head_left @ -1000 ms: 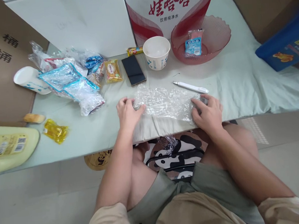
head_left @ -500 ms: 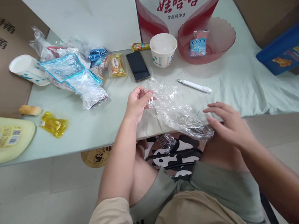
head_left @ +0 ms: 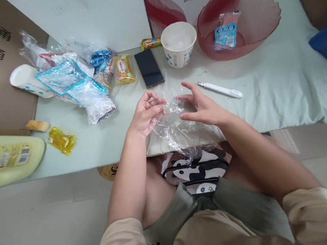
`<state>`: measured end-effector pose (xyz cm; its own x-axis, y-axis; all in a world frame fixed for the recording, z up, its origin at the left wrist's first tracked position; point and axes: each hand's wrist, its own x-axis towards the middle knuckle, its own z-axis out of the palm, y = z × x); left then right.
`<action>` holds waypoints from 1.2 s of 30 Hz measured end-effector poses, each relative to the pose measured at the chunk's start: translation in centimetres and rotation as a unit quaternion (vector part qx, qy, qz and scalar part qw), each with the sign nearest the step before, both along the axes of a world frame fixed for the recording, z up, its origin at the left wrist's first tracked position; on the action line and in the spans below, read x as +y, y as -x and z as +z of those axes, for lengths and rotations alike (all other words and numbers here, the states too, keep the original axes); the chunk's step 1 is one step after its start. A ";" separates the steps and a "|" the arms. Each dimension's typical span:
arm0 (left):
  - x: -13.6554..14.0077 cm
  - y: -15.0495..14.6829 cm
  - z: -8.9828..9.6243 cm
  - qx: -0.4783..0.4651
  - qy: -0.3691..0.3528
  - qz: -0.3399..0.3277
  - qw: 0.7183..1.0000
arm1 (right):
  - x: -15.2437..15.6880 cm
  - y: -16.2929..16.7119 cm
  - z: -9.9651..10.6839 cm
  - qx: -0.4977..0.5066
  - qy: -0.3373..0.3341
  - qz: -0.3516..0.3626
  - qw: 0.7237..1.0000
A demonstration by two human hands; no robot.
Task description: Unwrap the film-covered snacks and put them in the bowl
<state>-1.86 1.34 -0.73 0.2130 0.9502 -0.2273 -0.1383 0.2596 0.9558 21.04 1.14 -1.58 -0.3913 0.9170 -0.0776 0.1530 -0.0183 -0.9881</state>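
A crumpled sheet of clear plastic film lies over the front edge of the table, its lower end hanging above my lap. My left hand pinches its upper left part between thumb and fingers. On the other side my right hand is open, thumb and fingers spread around the film's upper right part; whether the fingertips touch it I cannot tell. Just beyond my right hand lies a white utility knife. A dark phone rests past my left hand, beside a white paper cup.
A pink translucent bowl with a blue-and-pink packet stands at the back right. Wrapped snacks and plastic packaging pile up at the left, near a tipped paper cup, a yellow packet and a pale yellow bottle.
My right hand has moved left and away from me, from the table's front edge to the film's upper part near my left hand. My left hand keeps its pinch. The view has shifted slightly.
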 end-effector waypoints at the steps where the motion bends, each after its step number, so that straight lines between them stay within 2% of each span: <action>1: 0.0 0.1 -0.1 0.006 0.000 -0.007 1.000 | -0.1 0.2 0.0 0.013 0.016 0.010 1.000; 4: 0.2 0.1 -0.2 0.025 -0.006 0.003 1.000 | -0.5 0.2 0.7 0.030 0.073 0.020 0.997; 8: 0.5 -0.5 -0.5 0.048 -0.025 0.075 0.996 | -0.8 -0.4 1.5 0.108 0.118 -0.053 0.986; 13: -0.5 -1.7 -1.0 0.067 0.006 -0.015 0.998 | -0.9 -1.7 1.6 0.186 0.215 -0.138 0.949; 16: -1.1 -2.0 -1.1 0.076 0.010 0.007 0.997 | -0.8 -2.6 1.2 0.192 0.232 -0.161 0.940; 20: -1.2 -2.2 -1.0 0.082 -0.043 0.055 0.994 | -1.1 -3.5 0.7 0.166 0.223 -0.147 0.949; 24: -1.2 -2.1 -1.1 0.063 -0.081 0.081 0.991 | -1.8 -3.6 0.7 0.132 0.162 -0.151 0.966; 27: -1.3 -1.8 -1.2 0.076 -0.112 0.084 0.987 | -2.3 -3.6 0.7 0.114 0.084 -0.113 0.984; 29: -1.4 -1.6 -1.4 0.126 -0.139 0.071 0.980 | -2.5 -3.6 0.7 0.078 0.031 -0.063 0.994; 31: -1.5 -1.3 -1.4 0.207 -0.171 0.056 0.962 | -2.7 -3.5 0.4 -0.008 -0.035 -0.030 0.999; 34: -1.8 -1.2 -1.3 0.319 -0.216 0.033 0.922 | -2.9 -3.1 0.0 -0.183 -0.130 -0.038 0.974; 36: -1.9 -1.1 -0.9 0.354 -0.232 0.032 0.906 | -2.9 -2.8 -0.2 -0.258 -0.165 -0.065 0.950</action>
